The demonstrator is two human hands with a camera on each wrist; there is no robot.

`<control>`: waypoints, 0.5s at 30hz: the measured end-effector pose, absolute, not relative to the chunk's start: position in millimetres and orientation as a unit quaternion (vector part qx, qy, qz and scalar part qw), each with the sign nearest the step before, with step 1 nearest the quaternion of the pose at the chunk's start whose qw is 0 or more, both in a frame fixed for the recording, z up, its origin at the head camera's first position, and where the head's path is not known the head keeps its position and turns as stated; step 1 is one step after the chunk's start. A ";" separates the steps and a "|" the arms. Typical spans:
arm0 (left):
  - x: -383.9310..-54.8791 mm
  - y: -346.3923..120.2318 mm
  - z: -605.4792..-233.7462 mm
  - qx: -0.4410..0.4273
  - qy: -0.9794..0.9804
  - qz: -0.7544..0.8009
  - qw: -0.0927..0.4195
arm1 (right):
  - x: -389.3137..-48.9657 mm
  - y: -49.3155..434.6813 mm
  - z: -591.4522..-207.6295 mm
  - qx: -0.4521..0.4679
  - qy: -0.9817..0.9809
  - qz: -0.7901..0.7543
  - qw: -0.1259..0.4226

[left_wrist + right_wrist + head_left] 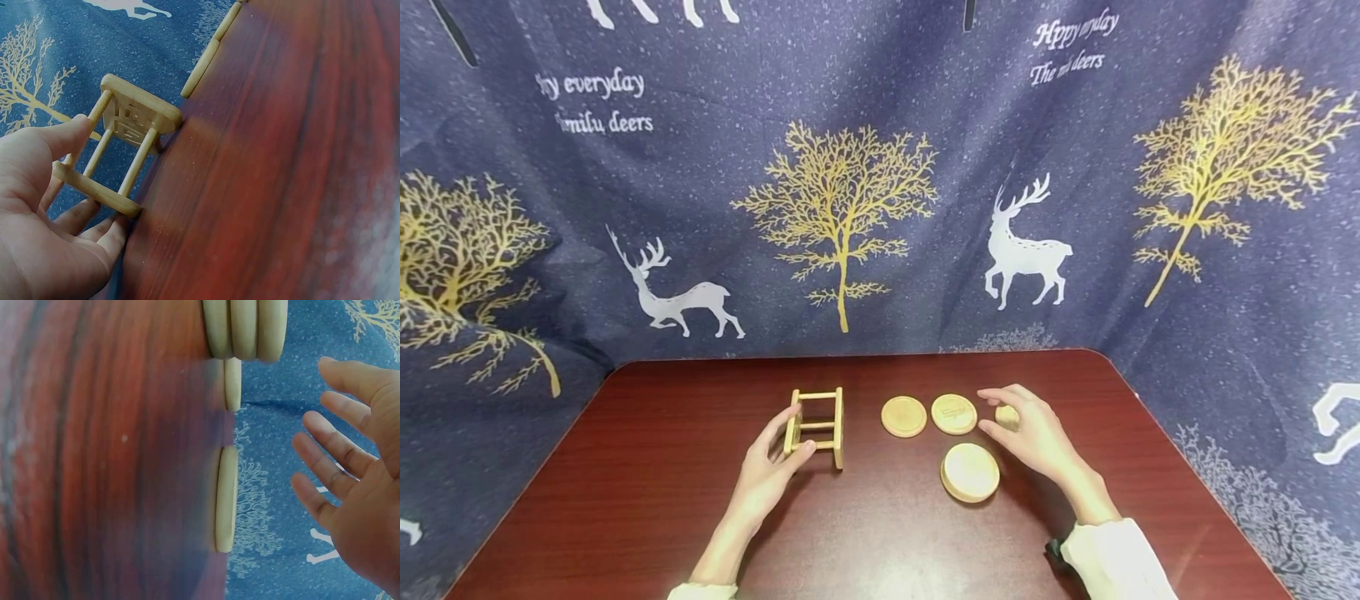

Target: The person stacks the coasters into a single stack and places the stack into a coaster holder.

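Note:
A small pale wooden coaster rack (839, 427), two end panels joined by rods, is at the left of the table. My left hand (765, 482) grips its near-left end between thumb and fingers. In the left wrist view the far panel (140, 109) of the rack shows cut-out marks. My right hand (1030, 431) is raised above the table with fingers apart, nothing held. A round wooden coaster (1007, 417) shows partly behind its fingers. Beside it lies another coaster (954, 414) with a mark on its face. The right wrist view shows the right hand (359, 469) apart from the coasters.
A short stack of round coasters (970, 472) stands nearer to me, in front of the right hand. Another single coaster (903, 417) lies flat between the rack and the marked one. The dark red table (700, 417) ends at a blue patterned cloth (880, 317).

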State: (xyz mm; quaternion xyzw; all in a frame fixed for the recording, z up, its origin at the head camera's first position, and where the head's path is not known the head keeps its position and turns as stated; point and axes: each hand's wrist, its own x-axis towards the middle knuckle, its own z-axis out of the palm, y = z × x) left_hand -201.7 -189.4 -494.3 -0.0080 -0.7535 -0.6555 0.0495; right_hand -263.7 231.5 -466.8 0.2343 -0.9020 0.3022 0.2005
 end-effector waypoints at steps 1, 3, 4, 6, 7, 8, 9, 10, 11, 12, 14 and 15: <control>-201.8 -189.4 -494.7 -0.008 -0.754 -0.655 0.049 | -264.6 231.8 -467.3 0.233 -0.902 0.303 0.200; -201.8 -189.6 -495.7 -0.006 -0.755 -0.654 0.048 | -266.1 232.2 -467.5 0.230 -0.903 0.305 0.198; -202.0 -189.5 -496.3 -0.005 -0.755 -0.654 0.048 | -267.0 232.4 -467.8 0.228 -0.903 0.305 0.197; -202.3 -189.1 -496.9 -0.004 -0.755 -0.655 0.048 | -268.8 232.9 -468.1 0.226 -0.904 0.306 0.195; -202.5 -188.7 -496.8 -0.004 -0.754 -0.655 0.048 | -269.7 233.4 -468.4 0.226 -0.904 0.307 0.194; -202.7 -188.4 -496.5 -0.003 -0.754 -0.656 0.048 | -270.7 233.9 -468.8 0.224 -0.905 0.307 0.191; -202.9 -188.1 -496.1 -0.003 -0.752 -0.657 0.048 | -271.9 234.5 -469.6 0.223 -0.906 0.306 0.189; -203.1 -187.9 -495.6 -0.003 -0.751 -0.658 0.048 | -272.9 235.3 -470.5 0.222 -0.907 0.305 0.187; -203.1 -187.8 -495.1 -0.003 -0.751 -0.659 0.048 | -273.9 236.2 -471.2 0.220 -0.908 0.305 0.186; -203.1 -188.0 -494.7 -0.003 -0.751 -0.659 0.048 | -274.7 237.2 -471.7 0.218 -0.908 0.305 0.184; -202.9 -188.4 -494.0 -0.002 -0.750 -0.659 0.047 | -276.4 239.5 -472.9 0.214 -0.909 0.308 0.183; -202.8 -188.7 -493.9 -0.001 -0.750 -0.659 0.046 | -277.1 240.6 -473.4 0.212 -0.909 0.309 0.182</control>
